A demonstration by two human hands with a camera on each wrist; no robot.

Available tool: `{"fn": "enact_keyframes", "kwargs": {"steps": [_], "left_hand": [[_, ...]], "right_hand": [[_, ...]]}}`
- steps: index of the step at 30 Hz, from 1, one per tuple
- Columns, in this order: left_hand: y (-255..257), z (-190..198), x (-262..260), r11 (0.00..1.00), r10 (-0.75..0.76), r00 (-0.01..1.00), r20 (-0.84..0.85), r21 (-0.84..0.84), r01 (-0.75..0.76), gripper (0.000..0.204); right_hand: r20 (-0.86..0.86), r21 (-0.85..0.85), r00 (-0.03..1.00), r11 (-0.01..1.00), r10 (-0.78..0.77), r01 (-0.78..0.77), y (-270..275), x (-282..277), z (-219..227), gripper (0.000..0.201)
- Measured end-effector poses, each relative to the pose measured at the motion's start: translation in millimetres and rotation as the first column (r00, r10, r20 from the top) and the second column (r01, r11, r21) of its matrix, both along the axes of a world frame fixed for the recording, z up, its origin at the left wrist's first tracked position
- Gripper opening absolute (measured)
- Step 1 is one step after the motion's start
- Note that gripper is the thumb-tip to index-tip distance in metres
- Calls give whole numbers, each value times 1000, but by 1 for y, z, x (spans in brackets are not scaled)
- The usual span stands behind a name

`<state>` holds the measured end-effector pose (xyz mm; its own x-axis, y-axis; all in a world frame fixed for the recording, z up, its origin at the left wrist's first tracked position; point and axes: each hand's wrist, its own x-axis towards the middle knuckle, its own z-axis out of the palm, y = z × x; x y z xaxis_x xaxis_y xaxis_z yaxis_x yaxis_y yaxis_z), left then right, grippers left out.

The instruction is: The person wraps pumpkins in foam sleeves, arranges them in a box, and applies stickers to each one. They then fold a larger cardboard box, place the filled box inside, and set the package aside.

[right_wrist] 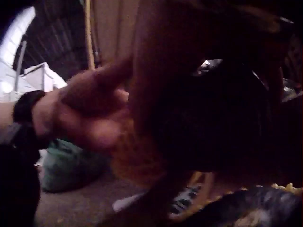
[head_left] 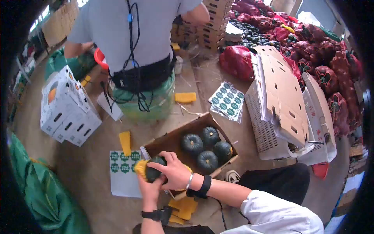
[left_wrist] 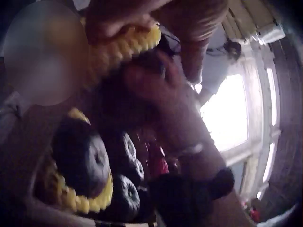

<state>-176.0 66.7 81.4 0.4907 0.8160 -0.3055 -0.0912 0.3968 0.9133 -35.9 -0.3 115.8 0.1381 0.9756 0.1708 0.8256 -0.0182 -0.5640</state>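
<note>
Both hands hold a dark green pumpkin (head_left: 155, 171) over the near left corner of an open cardboard box (head_left: 161, 144). A yellow foam net sleeve (head_left: 141, 168) covers the pumpkin's left end. My left hand (head_left: 150, 190) grips from below and the left, its fingers partly hidden behind pumpkin and net. From the right, my right hand (head_left: 176, 171) curls its fingers over the pumpkin's top. Several green pumpkins (head_left: 207, 160) sit in the box's right part. Another pumpkin (left_wrist: 80, 156) in the box wears a yellow net, seen in the left wrist view. The right wrist view is very dark.
A sticker sheet (head_left: 124, 181) lies left of the box, flattened yellow nets (head_left: 185, 206) in front. More sticker sheets (head_left: 226, 100) lie beyond. A white crate (head_left: 265, 136) of cardboard stands right, a white carton (head_left: 70, 107) left. Another person (head_left: 132, 46) is opposite.
</note>
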Motion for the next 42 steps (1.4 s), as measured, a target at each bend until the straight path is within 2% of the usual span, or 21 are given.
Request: {"fn": "enact_keyframes", "kwargs": {"steps": [2, 5, 7, 12, 13, 15, 16, 20, 23, 24, 27, 28, 29, 30, 32, 34, 36, 37, 39, 41, 42], "left_hand": [[3, 20, -2, 996, -56, 995, 86, 74, 49, 63], [5, 23, -8, 984, -162, 980, 117, 95, 151, 52], [-6, 14, -7, 993, -110, 990, 86, -29, 113, 48], [-9, 27, -8, 990, -139, 978, 158, -11, 142, 67], [-12, 30, -10, 971, -241, 960, 145, 31, 239, 73], [-18, 20, -4, 977, -193, 980, 57, 104, 187, 80], [-19, 19, -4, 971, -215, 977, 12, 113, 212, 80], [-21, 21, -4, 949, -256, 960, -109, 160, 272, 77], [-26, 27, -4, 930, -300, 948, -105, 188, 315, 76], [-28, 30, -4, 928, -323, 945, -43, 181, 326, 76], [-28, 32, 4, 976, -216, 965, 151, 50, 210, 77], [-27, 28, 2, 979, -202, 968, 148, 41, 198, 77], [-24, 24, -2, 957, -234, 968, -86, 153, 245, 78], [-22, 22, -5, 913, -234, 919, -316, 253, 320, 79], [-21, 23, -6, 923, -254, 932, -258, 223, 313, 79], [-21, 27, -6, 933, -269, 943, -197, 191, 306, 80], [-25, 35, -7, 954, -299, 932, 206, 35, 299, 79], [-26, 34, -7, 953, -303, 930, 207, 39, 302, 79], [-29, 30, -7, 868, -208, 831, 516, -295, 401, 78], [-28, 22, -9, 809, -181, 820, 544, -391, 438, 76], [-25, 21, -10, 796, -178, 817, 549, -408, 447, 75]], "right_hand": [[-212, 4, 977, 999, 34, -34, -9, 8, -4, 89], [-715, 83, 692, 995, 98, -55, -18, 14, -6, 83], [-808, -12, 587, 994, 53, -108, -22, 24, -3, 76], [-994, -82, 53, 970, -97, 230, -32, 9, -11, 55], [-993, -83, 57, 969, -99, 232, -33, 4, -13, 55], [-832, 21, 529, 942, -170, 335, -35, -1, -19, 50], [-757, 25, 619, 937, -211, 349, -35, 4, -21, 43], [-720, -137, 608, 928, -333, 346, -40, 16, -20, 40], [-673, -209, 578, 868, -461, 450, -35, 37, -44, 30], [-793, -405, 315, 837, -522, 368, -35, 56, -63, 30], [-965, -262, -43, 940, -259, 218, -37, 32, -25, 32], [-981, -175, 63, 973, -186, 149, -41, 29, -29, 40], [-837, -182, 502, 976, -218, 121, -43, 15, -5, 49], [-705, -150, 681, 980, -197, 128, -41, 11, -5, 50], [-535, -103, 828, 986, -169, 135, -37, 16, -2, 52], [-701, -298, 642, 945, -311, 133, -34, 26, -2, 47], [-871, -363, 339, 931, -355, 40, -38, 59, -49, 35], [-895, -407, -193, 913, -402, -15, -38, 60, -56, 31], [-989, -150, 2, 988, -150, -20, -47, 15, -29, 29], [-785, -362, -447, 903, -428, -230, -32, 10, -37, 28], [-825, -236, -484, 956, -291, -172, -33, 14, -35, 24]]}}
